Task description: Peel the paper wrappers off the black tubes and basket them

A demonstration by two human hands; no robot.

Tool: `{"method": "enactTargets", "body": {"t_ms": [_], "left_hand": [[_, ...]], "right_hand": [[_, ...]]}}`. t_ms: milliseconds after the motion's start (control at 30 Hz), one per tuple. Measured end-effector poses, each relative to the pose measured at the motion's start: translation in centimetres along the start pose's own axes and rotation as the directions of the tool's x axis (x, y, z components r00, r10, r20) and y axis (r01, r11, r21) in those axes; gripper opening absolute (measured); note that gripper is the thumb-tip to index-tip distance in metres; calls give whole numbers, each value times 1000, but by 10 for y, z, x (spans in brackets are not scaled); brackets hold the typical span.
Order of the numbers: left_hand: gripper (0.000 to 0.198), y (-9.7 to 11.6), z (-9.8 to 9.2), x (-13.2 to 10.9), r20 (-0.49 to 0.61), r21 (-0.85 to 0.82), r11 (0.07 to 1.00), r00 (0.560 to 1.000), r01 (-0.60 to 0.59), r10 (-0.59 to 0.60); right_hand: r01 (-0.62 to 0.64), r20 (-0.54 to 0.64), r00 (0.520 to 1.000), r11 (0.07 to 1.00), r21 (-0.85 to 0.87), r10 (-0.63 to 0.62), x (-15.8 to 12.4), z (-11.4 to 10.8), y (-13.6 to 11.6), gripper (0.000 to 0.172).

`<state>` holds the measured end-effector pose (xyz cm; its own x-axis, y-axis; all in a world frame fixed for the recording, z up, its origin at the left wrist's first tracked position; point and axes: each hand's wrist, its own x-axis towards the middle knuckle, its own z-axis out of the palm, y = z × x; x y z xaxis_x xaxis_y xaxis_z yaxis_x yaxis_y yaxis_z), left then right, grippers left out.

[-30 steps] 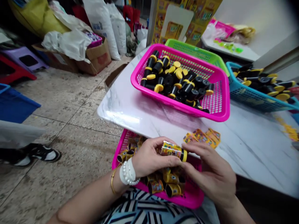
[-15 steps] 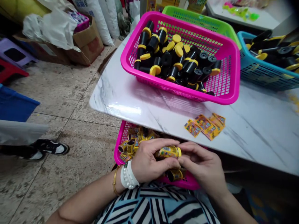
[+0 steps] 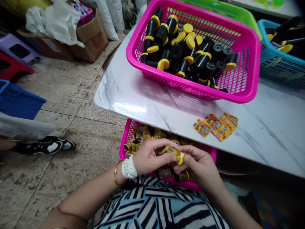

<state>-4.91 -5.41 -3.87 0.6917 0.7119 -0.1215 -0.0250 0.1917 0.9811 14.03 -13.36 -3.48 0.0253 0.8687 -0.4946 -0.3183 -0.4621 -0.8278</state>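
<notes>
Your left hand (image 3: 152,157) and right hand (image 3: 197,167) pinch a small yellow-wrapped cylinder (image 3: 173,155) closely between the fingers above a pink plastic mesh basket (image 3: 127,135), so this wrapper handling calls for steady fingertip control next.

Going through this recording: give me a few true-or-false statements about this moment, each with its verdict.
1. The left hand and right hand hold a yellow-labelled tube above the lower pink basket. True.
2. The pearl bracelet is on the right wrist. False: it is on the left wrist.
3. The small printed labels lie inside the upper pink basket. False: they lie on the marble table.
4. The upper pink basket holds black tubes, some with yellow caps. True.
</notes>
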Motion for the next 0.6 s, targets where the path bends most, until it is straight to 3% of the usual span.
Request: {"method": "enactTargets", "body": {"t_ms": [100,167,267,333,500,600], "left_hand": [[43,-8,2,1,-8,-258,942,975,214,-224],[50,-10,5,0,19,-338,899,957,279,-290],[56,-9,8,-1,122,-449,831,944,328,-307],[55,-8,10,-1,174,-509,784,935,354,-309],[52,-8,15,0,236,-581,691,902,430,-362],[57,-7,17,1,309,-625,631,887,461,-342]], "right_hand": [[148,53,988,979,-137,-142,-2,1,-3,43],[262,72,965,928,-264,-252,-2,1,-6,32],[412,51,905,841,-351,-423,-3,0,-8,13],[484,65,864,788,-380,-499,-3,-1,-10,17],[658,253,737,577,-484,-627,-8,-6,-11,32],[711,259,675,516,-478,-691,-12,-10,-10,33]]}}
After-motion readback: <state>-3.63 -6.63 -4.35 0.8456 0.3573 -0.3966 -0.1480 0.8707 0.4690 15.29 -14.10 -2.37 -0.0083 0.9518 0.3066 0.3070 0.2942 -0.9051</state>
